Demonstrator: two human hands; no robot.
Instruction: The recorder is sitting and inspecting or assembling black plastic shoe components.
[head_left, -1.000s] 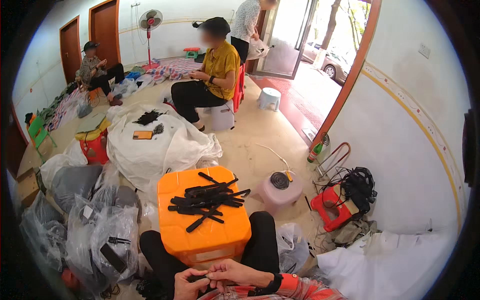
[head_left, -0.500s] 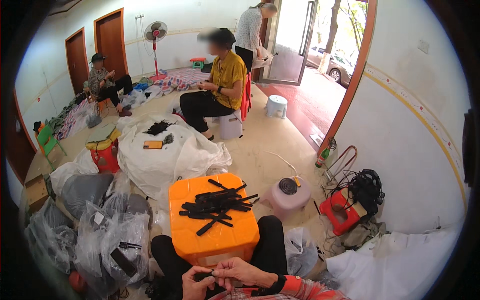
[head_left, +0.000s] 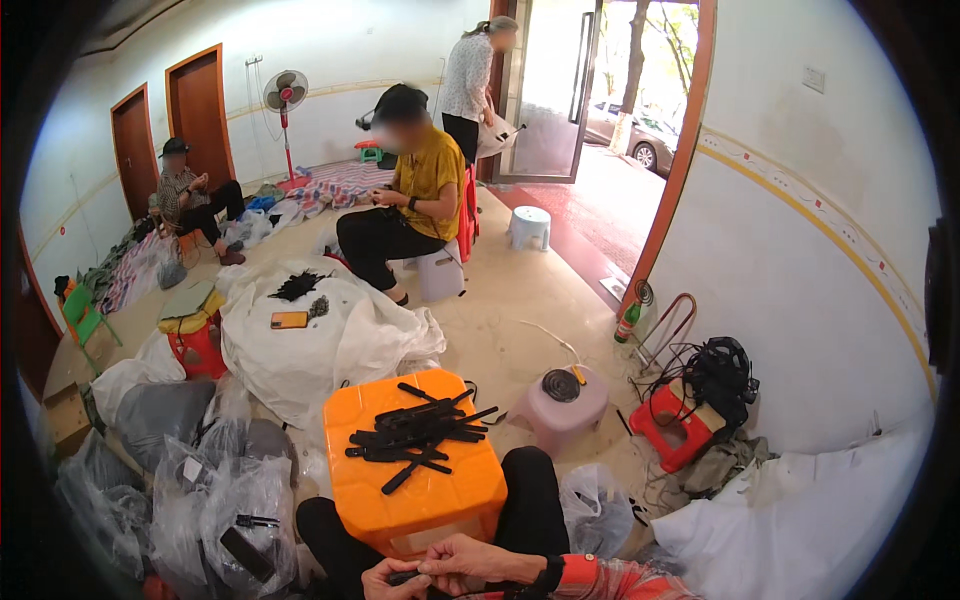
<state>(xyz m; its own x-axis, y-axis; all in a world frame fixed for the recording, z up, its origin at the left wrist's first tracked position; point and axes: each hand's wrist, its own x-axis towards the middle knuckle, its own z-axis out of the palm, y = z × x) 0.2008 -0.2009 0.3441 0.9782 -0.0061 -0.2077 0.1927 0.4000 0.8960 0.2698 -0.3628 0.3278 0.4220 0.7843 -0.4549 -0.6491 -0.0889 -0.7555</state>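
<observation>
Lower in the view than half a second ago, as is the whole scene, the left hand (head_left: pixel 386 584) pinches a dark piece (head_left: pixel 402 578) and the right hand (head_left: pixel 462 562) brings its fingertips to the end of it, though I cannot tell if they grip. Just beyond stands the orange stool (head_left: pixel 430 500) with piled black strips (head_left: pixel 425 430), then, farther, a seated person (head_left: pixel 428 180).

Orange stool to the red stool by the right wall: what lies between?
In the head view, a pink stool with a dark coil on top, then a thin dark stick nearer the red stool.
</observation>
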